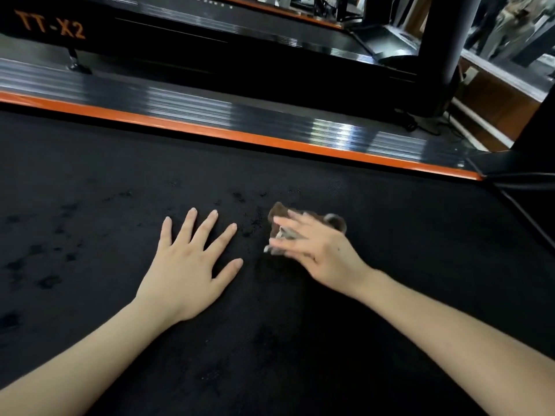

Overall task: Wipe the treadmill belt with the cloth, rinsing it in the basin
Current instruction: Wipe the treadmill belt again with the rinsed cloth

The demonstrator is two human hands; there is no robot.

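Note:
The black treadmill belt fills most of the view, with dark wet spots scattered over its left half. My left hand lies flat on the belt with its fingers spread and straight. Just to its right, my right hand holds a small brown and grey cloth against the belt; the hand and cloth are motion-blurred. Most of the cloth is hidden under the fingers. No basin is in view.
An orange-edged ribbed side rail runs along the belt's far side. Beyond it stands a second treadmill marked TT-X2. A thick black upright post rises at the back right, with cables on the floor near its base.

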